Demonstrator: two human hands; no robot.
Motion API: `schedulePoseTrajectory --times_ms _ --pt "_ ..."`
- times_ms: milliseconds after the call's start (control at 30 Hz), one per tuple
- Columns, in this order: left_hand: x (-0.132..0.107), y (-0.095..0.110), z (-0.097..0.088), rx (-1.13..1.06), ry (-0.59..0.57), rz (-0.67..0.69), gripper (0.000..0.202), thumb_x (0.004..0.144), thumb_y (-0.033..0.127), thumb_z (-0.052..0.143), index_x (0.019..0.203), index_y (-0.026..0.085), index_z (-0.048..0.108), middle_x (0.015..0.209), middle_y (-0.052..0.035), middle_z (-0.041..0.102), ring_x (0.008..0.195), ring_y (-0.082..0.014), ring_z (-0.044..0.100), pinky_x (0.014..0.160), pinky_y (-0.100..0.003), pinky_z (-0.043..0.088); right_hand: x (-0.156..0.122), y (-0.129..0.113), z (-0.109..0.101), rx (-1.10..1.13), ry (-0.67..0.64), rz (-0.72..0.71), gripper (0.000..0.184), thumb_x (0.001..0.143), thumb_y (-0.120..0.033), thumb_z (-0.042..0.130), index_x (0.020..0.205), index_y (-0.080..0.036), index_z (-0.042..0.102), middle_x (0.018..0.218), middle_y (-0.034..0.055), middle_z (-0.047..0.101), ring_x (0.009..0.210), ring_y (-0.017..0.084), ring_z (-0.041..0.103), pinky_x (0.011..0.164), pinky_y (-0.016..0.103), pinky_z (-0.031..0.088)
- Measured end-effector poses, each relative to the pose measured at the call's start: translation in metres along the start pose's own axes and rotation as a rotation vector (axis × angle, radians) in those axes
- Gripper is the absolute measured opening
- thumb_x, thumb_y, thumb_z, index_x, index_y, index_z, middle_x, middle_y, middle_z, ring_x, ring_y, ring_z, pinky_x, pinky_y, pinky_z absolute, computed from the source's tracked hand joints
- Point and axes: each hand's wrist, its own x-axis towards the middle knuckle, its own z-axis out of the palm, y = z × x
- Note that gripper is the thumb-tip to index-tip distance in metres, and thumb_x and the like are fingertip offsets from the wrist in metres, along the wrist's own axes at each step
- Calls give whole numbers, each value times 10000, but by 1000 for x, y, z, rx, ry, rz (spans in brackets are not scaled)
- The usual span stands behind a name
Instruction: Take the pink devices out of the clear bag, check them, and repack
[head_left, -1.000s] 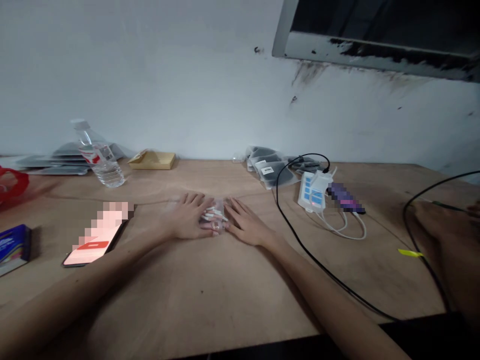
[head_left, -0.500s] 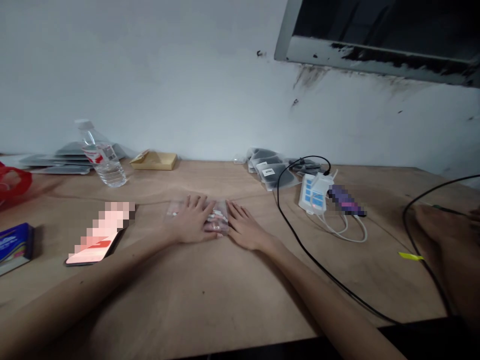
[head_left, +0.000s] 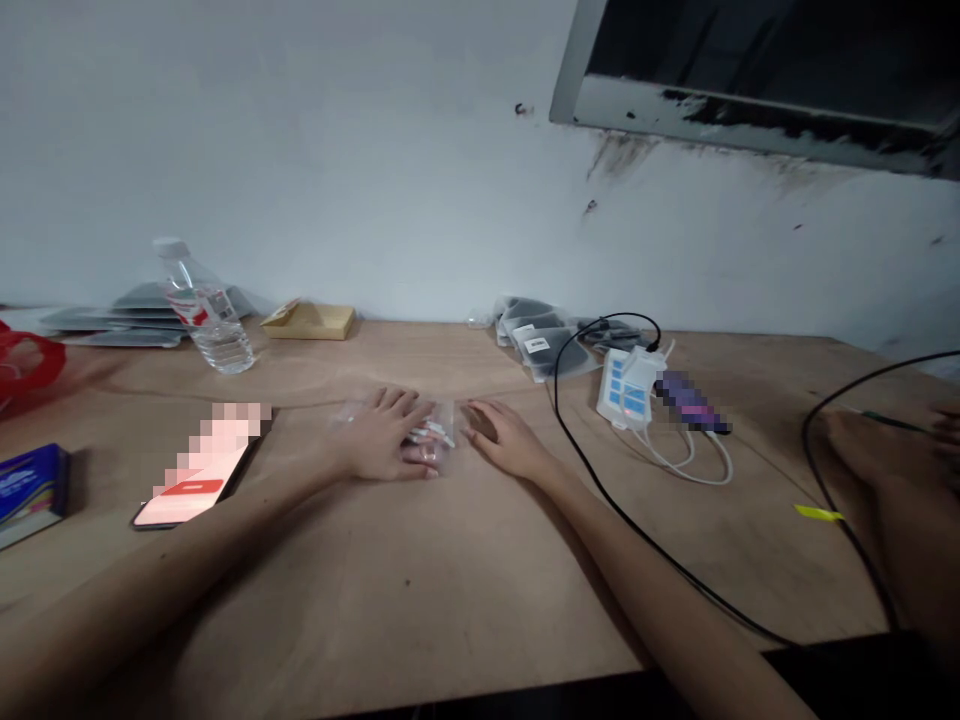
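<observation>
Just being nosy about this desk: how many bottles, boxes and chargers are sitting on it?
Water bottle: 1
Boxes: 2 (tan cardboard box, blue box)
White charger: 1
Total: 4

Left hand (head_left: 379, 445) flat on clear bag (head_left: 435, 440), right hand (head_left: 506, 445) just beside.

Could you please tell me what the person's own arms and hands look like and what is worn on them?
The left hand and right hand are bare, without gloves. The left forearm and right forearm are uncovered too: no sleeve, watch or band shows. The picture is too soft to tell rings or nail markings.
</observation>
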Motion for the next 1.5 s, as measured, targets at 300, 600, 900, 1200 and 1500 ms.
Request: schedulePoseTrajectory --times_ms 300,600,900,1200,1500 --pt "0 3 -1 2 -2 -6 939 810 804 540 1476 150 437 1409 -214 510 1327 -407 433 1120 -552 300 1 -7 1 -63 -169 -130 447 990 -284 449 1412 -188 560 1510 148 520 1406 287 459 1148 522 375" --pt "1 -1 -6 -47 53 -114 816 852 753 519 1440 192 446 1355 -172 549 1251 -382 496 1070 -539 349 0 -7 9 -71 -76 60 560 1023 -472 413 1450 -120 501 1490 214 515 1401 335 451 1154 555 363" --pt "2 -5 -3 -28 53 -138 837 857 778 494 1421 161 464 1367 -187 541 1259 -377 495 1068 -535 357 -1 -23 0 147 -127 -93 637 1016 -581 422 1519 -191 427 1500 170 526 1363 317 515 1115 536 417" --pt "1 -6 4 -28 31 -134 764 920 760 373 1444 211 464 1442 -170 499 1311 -376 434 1100 -572 310 -6 -36 7 -29 -284 -47 900 973 -670 448 1621 -116 161 1657 213 234 1544 382 175 1211 593 270" --pt "3 -5 -8 2 -59 -112 566 1018 516 285 1429 186 489 1358 -169 548 1284 -350 475 1086 -534 347 -5 -38 7 -80 -306 -71 763 1022 -623 373 1596 -129 274 1636 183 314 1524 363 247 1218 561 270"
